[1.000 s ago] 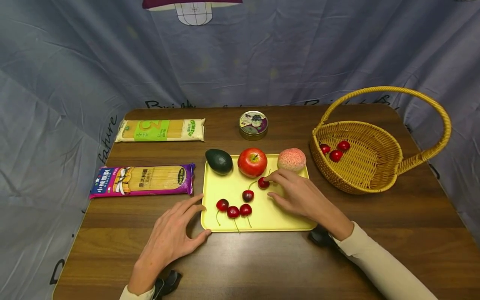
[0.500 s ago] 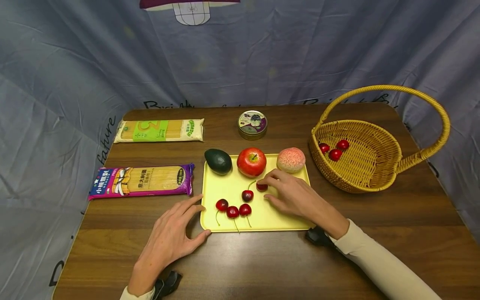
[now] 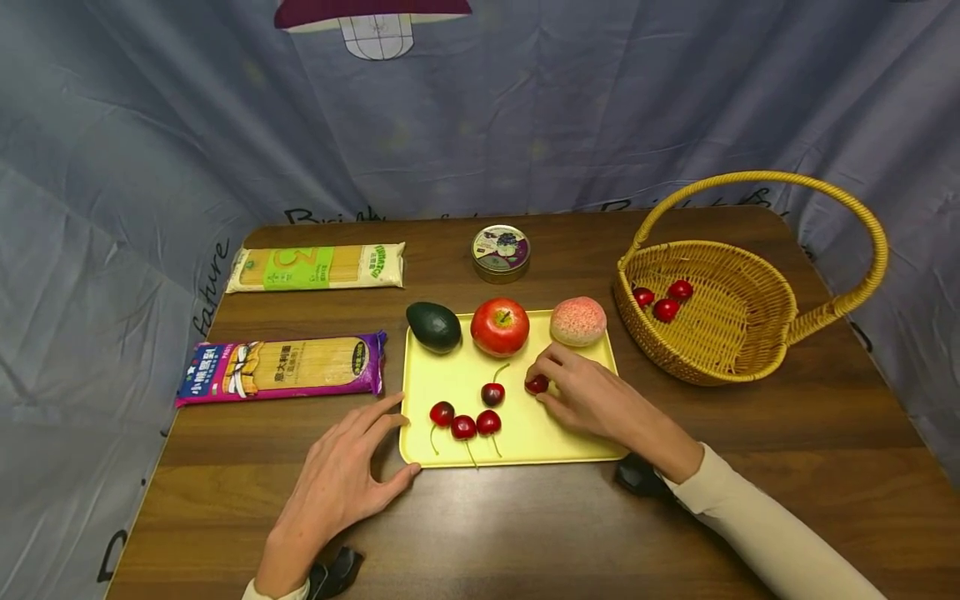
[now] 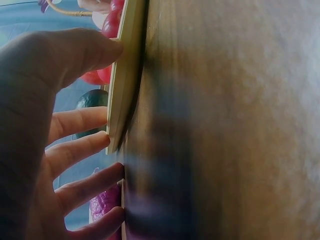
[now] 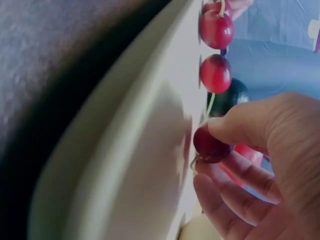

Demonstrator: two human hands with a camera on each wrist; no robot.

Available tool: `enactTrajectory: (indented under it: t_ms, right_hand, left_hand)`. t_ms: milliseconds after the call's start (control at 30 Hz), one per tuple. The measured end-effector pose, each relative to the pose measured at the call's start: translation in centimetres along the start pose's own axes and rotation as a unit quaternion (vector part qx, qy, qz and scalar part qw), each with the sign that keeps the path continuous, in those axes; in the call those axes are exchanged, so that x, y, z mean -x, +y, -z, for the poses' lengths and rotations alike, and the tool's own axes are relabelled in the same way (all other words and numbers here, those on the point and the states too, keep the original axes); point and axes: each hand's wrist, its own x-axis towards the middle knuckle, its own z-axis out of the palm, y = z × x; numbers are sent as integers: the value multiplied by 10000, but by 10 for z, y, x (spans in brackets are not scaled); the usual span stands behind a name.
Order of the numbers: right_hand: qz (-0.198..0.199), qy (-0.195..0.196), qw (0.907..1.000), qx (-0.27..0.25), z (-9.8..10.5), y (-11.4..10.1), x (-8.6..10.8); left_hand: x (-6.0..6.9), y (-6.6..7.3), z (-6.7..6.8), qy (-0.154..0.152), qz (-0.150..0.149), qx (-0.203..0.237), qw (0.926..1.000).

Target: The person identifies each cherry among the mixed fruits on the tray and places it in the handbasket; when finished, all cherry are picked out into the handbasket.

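On the yellow tray (image 3: 450, 375) the right hand (image 3: 600, 396) pinches a dark red cherry (image 3: 536, 384) between thumb and fingers; the right wrist view shows this cherry (image 5: 212, 144) close up. Another cherry (image 3: 492, 394) lies just left of that hand, stem pointing up. Three cherries (image 3: 463, 427) sit together near the tray's front left. With fingers spread, the left hand (image 3: 337, 479) touches the tray's left edge and front left corner; in the left wrist view its thumb and two fingers meet the tray rim (image 4: 117, 95).
Along the tray's back are an avocado (image 3: 434, 327), an apple (image 3: 500, 326) and a peach (image 3: 578, 321). A wicker basket (image 3: 705, 367) with three cherries (image 3: 666, 310) stands right. Two pasta packs (image 3: 315, 267) lie left; a round tin (image 3: 501, 252) is at the back.
The right hand's fingers have closed round the cherry, which has moved slightly right, away from the neighbouring cherry. The left hand stays at the tray edge.
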Motion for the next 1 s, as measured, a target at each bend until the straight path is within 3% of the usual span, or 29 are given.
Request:
enactTrajectory:
  t_ms: [200,600,1000]
  right_hand:
    - [80,118,9999,96,8,2,6]
    - [574,1032,9928,211,38,14,18]
    - [108,1454,9884,436,67,35,31]
  left_hand:
    - [1,0,-1,27,-19,17,10000]
    - [-1,-1,-1,74,-78,12,9999]
    - [-1,-2,0,100,-130,43,9999]
